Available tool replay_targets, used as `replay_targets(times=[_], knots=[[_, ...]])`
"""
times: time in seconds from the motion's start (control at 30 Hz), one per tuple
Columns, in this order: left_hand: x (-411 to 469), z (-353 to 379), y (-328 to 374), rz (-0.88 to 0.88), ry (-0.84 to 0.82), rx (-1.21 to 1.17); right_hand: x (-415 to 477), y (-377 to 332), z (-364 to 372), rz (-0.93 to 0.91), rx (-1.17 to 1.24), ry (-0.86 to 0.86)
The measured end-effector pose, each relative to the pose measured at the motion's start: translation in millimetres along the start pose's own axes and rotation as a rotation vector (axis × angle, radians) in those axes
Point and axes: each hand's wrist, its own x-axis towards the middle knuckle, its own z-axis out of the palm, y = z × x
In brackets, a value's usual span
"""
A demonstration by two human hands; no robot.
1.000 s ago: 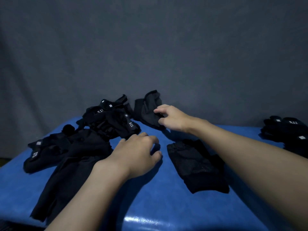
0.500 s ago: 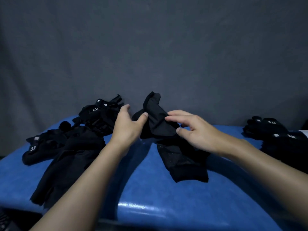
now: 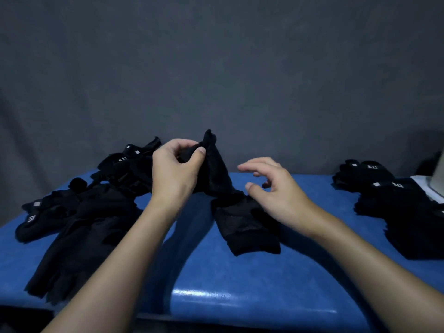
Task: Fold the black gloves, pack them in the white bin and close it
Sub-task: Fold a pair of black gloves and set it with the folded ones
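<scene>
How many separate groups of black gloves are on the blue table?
3: a loose heap at the left, a middle group whose top the left hand pinches and holds up, and a stack at the right edge. Gloves overlap, so some may be hidden.

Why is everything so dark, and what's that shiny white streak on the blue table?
Head view: dim light turns the glove pile and the lifted glove in the left hand into dark shapes with little detail; the streak is glare on the glossy front edge of the blue table; the left forearm throws a soft shadow beside it.
</scene>
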Motion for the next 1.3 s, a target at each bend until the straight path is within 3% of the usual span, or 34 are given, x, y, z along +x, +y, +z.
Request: replay_targets(times=[0.1, 0.27, 0.43, 0.57, 0.63, 0.73, 0.87, 1.0, 1.2, 1.3], knots=[[-7, 3, 4, 0.144, -0.016, 0.055, 3, -10, 0, 0.098, 0.213, 0.069], [-23, 10, 8, 0.342, -0.233, 0.126, 9, -27, -8, 0.402, 0.586, 0.047], [-39, 16, 10, 0.418, -0.418, 0.167, 3, -24, -17, 0.463, 0.621, 0.084], [-46, 21, 17, 0.222, -0.455, 0.001, -2, -18, -22, 0.476, 0.573, 0.115], [-43, 23, 17, 0.134, -0.372, -0.063, -6, -15, -25, 0.455, 0.560, 0.126], [-36, 25, 8, 0.041, -0.230, 0.064, -10, -12, -30, 0.414, 0.586, 0.129], [-32, 26, -7, -0.164, -0.341, 0.158, -14, -10, -33, 0.364, 0.666, 0.107], [-31, 29, -4, -0.369, -0.382, -0.140, -16, -11, -37, 0.333, 0.793, 0.076], [-29, 23, 3, -0.308, -0.266, -0.293, -18, -7, -36, 0.353, 0.787, 0.100], [-29, 20, 7, -0.269, -0.230, -0.289, -22, -4, -35, 0.314, 0.579, 0.069]])
